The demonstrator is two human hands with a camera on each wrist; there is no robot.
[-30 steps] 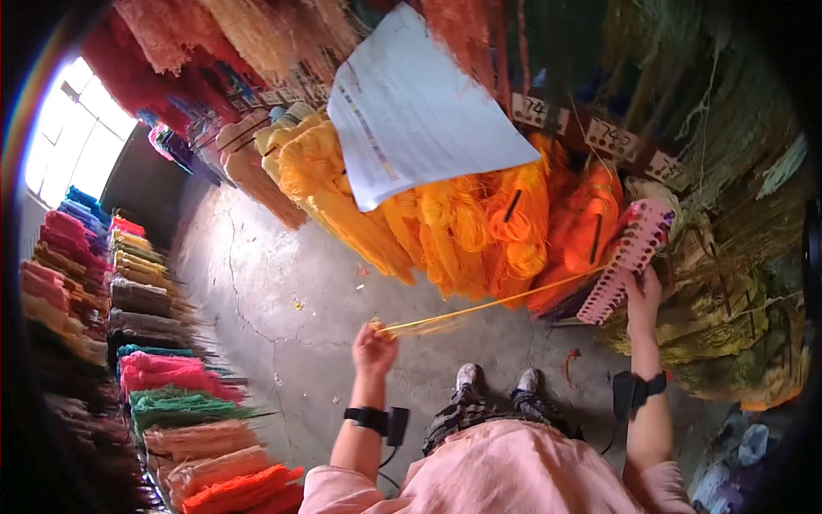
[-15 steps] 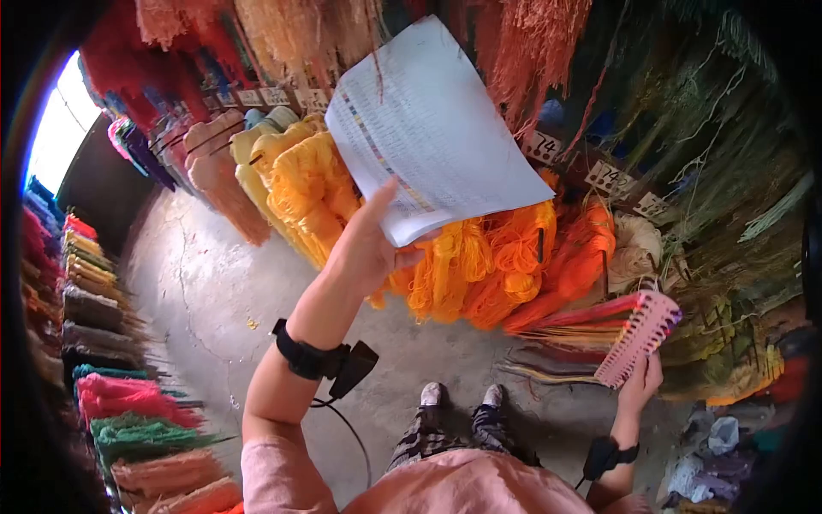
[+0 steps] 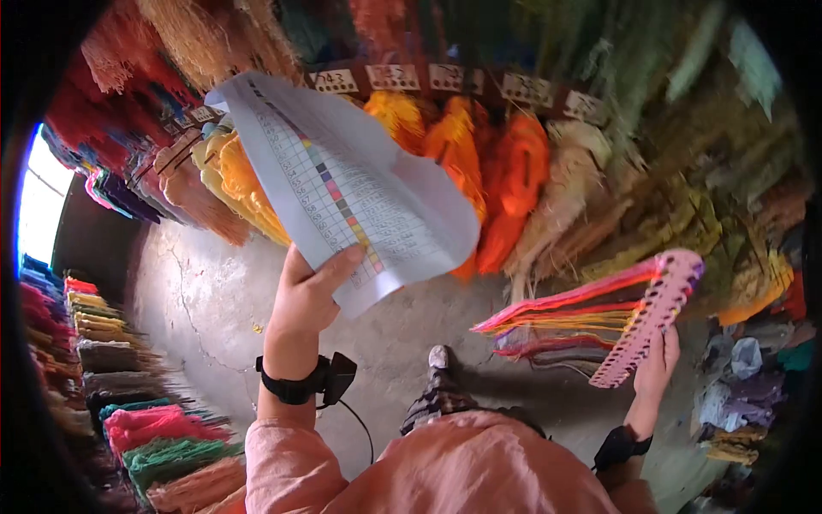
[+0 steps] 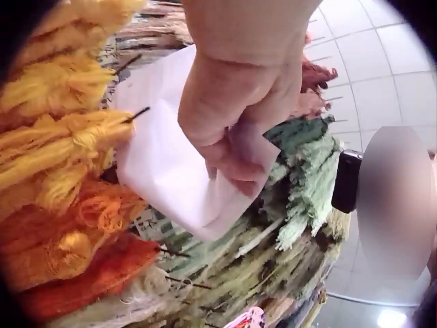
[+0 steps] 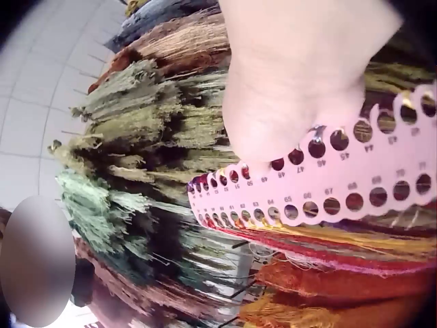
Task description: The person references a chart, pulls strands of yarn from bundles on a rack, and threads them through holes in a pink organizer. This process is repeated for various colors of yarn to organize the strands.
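My left hand (image 3: 304,295) pinches a printed paper chart (image 3: 385,197) near its lower corner, thumb on the printed face. A column of small coloured squares runs down the sheet; in the left wrist view the pale back of the paper (image 4: 164,157) shows, with fingers curled against it. My right hand (image 3: 658,364) grips a long pink thread card (image 3: 644,334) by its edge. Numbered holes line both sides of the card (image 5: 355,174), seen close in the right wrist view. Pink, red, orange and dark thread strands (image 3: 582,295) trail from it to the left.
Orange skeins (image 3: 518,171) and yellow skeins (image 3: 248,184) hang on a rack beneath number labels (image 3: 392,77). Olive yarn (image 3: 676,223) hangs at right. Stacked coloured skeins (image 3: 158,428) line the left side. Plastic-wrapped bundles (image 3: 728,403) lie at the lower right on the concrete floor (image 3: 205,283).
My left hand has let go of a yellow-orange strand stretched from the card, reached up, and taken the chart off the skeins, pulling it closer. The right hand still holds the card.
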